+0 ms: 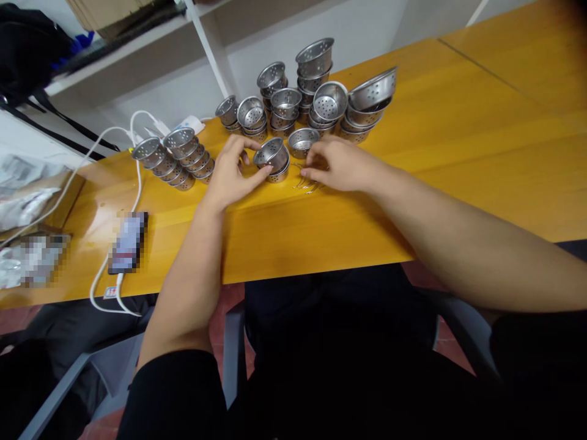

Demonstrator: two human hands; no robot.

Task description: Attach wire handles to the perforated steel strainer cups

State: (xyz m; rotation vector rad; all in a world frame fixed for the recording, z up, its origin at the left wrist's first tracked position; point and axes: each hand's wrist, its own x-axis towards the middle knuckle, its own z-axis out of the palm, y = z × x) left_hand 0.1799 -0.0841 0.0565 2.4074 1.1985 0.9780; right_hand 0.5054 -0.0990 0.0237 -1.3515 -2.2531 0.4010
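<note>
A small perforated metal cup (274,153) sits on another like it, tilted a little. The thumb and index finger of my left hand (232,168) are curved around its left side, with the thumb against its front. To the right, the fingers of my right hand (337,164) are drawn together low over several thin, bent wire pieces (309,188) on the table. Whether a wire is between the fingertips is hidden. Just behind these fingers stands a single low perforated metal cup (302,140), partly covered by my right hand.
Stacks of perforated metal cups (285,102) line the back of the yellow table (293,235). More leaning stacks (183,146) stand on the left. A phone (128,242) with a white cable (94,287) lies near the front left edge. Plastic bags (22,205) are at far left.
</note>
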